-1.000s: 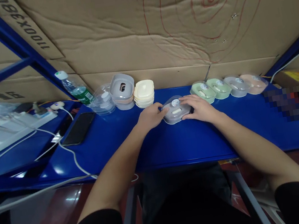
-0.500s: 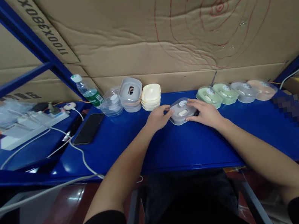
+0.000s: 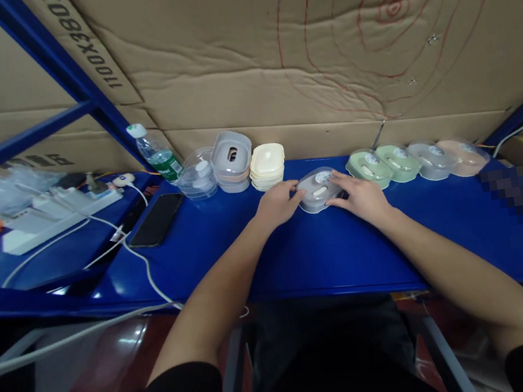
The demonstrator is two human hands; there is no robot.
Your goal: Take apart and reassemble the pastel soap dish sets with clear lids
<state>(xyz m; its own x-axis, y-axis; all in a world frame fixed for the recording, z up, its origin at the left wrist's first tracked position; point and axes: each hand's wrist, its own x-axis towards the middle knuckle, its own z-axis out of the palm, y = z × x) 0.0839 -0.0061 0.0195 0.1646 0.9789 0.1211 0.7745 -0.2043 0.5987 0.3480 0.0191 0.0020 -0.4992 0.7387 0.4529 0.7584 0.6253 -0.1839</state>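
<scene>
Between my hands a small grey plastic box with a clear lid rests on the blue table, a round white sticker on its top. My left hand grips its left side, thumb and fingers at the edge. On the right side my right hand curls round it, fingertips on the lid and thumb at the near edge. A row of similar lidded boxes stands to the right: two green ones, a grey one and a peach one. Left of my hands are stacked cream trays.
Stacked grey and peach box parts, clear lids and a water bottle line the back left. A black phone lies near a white cable. Cardboard walls the back; a power strip sits left.
The view has shifted slightly. Both hands stay on the grey box, which now looks a little flatter, with its lid seated lower.
</scene>
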